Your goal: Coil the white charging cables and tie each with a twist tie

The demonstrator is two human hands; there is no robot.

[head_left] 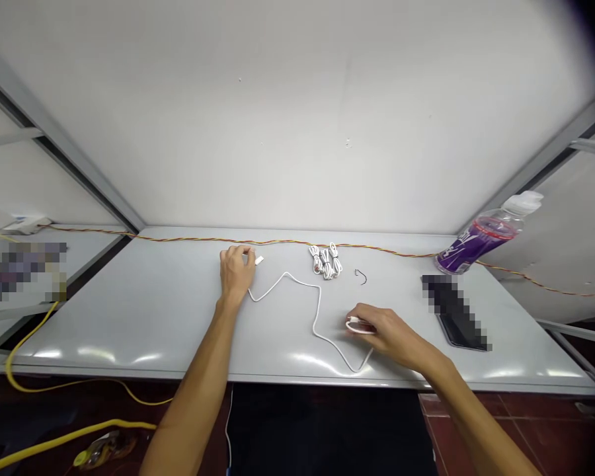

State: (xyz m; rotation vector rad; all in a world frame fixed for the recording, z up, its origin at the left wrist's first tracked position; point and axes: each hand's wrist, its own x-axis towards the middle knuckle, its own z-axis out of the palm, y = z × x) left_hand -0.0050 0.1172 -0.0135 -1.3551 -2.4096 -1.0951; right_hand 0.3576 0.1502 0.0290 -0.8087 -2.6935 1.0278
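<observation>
A loose white cable [313,311] snakes across the grey table [143,311]. My left hand [235,270] rests at the back left, fingers closed on one end, with the white plug [258,260] sticking out to the right. My right hand [384,330] lies near the front edge, fingers curled round the other end of the cable. Behind the cable lie three bundled white cables [326,261], side by side and untouched. A small black twist tie [361,276] lies just right of them.
A purple drink bottle [478,239] stands at the back right, a dark phone [459,316] in front of it. A red-yellow twisted wire [277,242] runs along the table's back edge. Yellow cables [54,387] trail on the floor at left. A white wall rises behind.
</observation>
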